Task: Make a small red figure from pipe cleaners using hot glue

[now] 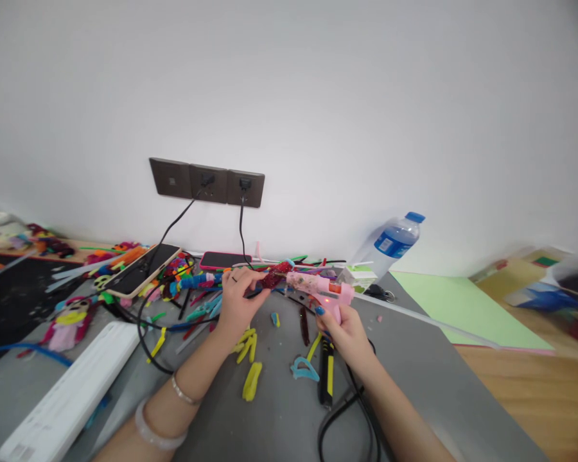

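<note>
My right hand (pixel 344 330) grips a pink hot glue gun (pixel 313 285) by its handle; a small red light glows on it. The gun's nozzle points left and meets a dark red fuzzy pipe cleaner piece (pixel 275 276). Pinched between the fingers of my left hand (pixel 241 292) is that red piece; its exact shape is partly hidden. Below my hands lie folded yellow pipe cleaner pieces (pixel 252 382), a light blue bent pipe cleaner loop (pixel 304 369) and a black-and-yellow handled tool (pixel 326 372).
Behind my left hand are loose pipe cleaners and a phone (pixel 144 271). A white power strip (pixel 72 398) lies at left, a pipe cleaner doll (pixel 70 323) beside it. A water bottle (pixel 395 247) leans against the wall near green paper (pixel 455 305). Black cables (pixel 142 333) cross the table.
</note>
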Demonstrator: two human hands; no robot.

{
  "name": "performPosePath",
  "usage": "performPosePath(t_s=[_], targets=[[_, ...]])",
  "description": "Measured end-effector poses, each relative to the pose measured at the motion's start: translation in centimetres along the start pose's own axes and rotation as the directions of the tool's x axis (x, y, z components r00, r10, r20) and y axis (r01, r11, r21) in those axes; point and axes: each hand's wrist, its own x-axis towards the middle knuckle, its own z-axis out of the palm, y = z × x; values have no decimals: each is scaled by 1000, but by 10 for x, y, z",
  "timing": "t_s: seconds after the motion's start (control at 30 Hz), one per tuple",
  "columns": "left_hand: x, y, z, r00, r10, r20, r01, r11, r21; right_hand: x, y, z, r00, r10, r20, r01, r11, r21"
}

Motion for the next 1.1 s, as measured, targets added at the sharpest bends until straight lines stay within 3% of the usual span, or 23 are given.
performPosePath(t_s=[0.23, 0.6, 0.8, 1.1], targets=[[1, 1, -1, 999, -36, 4, 36, 999, 14, 1, 9, 1, 999, 11, -30, -10, 999, 37], [2, 4, -3, 998, -49, -32, 49, 998, 27, 1, -9, -2, 987, -125, -100, 110, 984, -142], [3, 2, -3, 997, -52, -57, 51, 999, -18, 1, -4, -1, 980, -108, -168, 84, 986, -143], [2, 3, -3, 992, -125, -26, 124, 992, -21, 0, 4, -4, 997, -36, -70, 36, 999, 3]])
